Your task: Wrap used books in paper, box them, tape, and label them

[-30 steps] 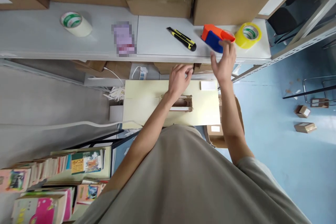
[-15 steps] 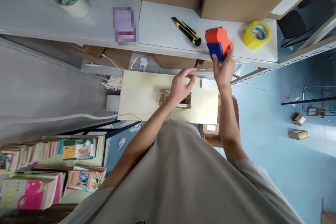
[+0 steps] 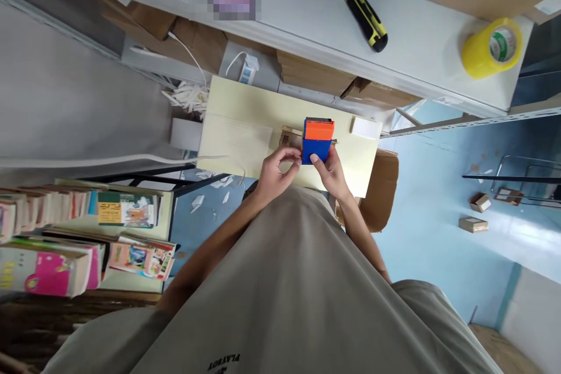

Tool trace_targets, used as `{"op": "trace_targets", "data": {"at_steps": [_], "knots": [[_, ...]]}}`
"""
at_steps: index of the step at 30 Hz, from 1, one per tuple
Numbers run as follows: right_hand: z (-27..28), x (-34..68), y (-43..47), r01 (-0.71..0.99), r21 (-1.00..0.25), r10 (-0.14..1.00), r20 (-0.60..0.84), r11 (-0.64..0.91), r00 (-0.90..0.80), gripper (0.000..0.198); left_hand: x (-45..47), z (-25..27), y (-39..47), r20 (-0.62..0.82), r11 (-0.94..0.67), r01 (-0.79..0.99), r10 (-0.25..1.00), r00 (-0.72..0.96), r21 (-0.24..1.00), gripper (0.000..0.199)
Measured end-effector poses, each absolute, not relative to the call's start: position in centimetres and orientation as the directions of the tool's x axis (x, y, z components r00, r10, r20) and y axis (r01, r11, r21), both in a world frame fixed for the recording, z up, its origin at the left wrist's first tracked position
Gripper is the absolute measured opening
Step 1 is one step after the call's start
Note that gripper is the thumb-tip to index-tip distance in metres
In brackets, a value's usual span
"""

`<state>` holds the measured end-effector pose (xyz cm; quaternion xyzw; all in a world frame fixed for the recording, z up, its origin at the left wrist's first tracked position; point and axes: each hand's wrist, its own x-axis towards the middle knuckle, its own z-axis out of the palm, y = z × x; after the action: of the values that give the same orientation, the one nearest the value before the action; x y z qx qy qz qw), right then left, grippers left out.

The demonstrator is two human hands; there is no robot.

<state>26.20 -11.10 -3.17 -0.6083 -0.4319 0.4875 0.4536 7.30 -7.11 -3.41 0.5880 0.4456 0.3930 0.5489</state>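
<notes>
An orange and blue tape dispenser [image 3: 317, 151] with a dark serrated edge at its top is above the low cream table. My right hand [image 3: 332, 173] grips it from the right, with the thumb pressed on the blue face. My left hand [image 3: 277, 174] is at the dispenser's left edge, fingers curved and a gap between thumb and forefinger. Its fingertips are at that edge; whether they touch it I cannot tell. A small cardboard box [image 3: 290, 137] lies on the table behind the dispenser, largely covered by it.
On the grey shelf above are a black and yellow utility knife [image 3: 363, 13] and a yellow tape roll [image 3: 491, 48]. The cream table [image 3: 239, 140] holds a white box [image 3: 365, 127]. An open carton [image 3: 382, 190] stands to its right, books [image 3: 127, 209] on a rack to the left.
My right hand has brought the tape dispenser down from the shelf to above the low table. My left hand has come in to the dispenser's left edge. The view has shifted.
</notes>
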Motion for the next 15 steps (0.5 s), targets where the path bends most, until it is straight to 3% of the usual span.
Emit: {"op": "trace_targets", "data": {"at_steps": [7,15], "knots": [[-2.6,22.8,-10.3,0.129,-0.965,0.963,-0.203,-0.227,0.179,0.067,5.0,-3.0,-7.1,0.074,-0.098,0.097,0.971,0.228,0.99,0.021],[-2.6,20.8,-10.2,0.395,-0.887,0.967,-0.181,-0.24,0.181,0.067,0.8,-4.3,-4.0,0.102,-0.168,0.138,0.914,0.392,0.976,0.023]]}}
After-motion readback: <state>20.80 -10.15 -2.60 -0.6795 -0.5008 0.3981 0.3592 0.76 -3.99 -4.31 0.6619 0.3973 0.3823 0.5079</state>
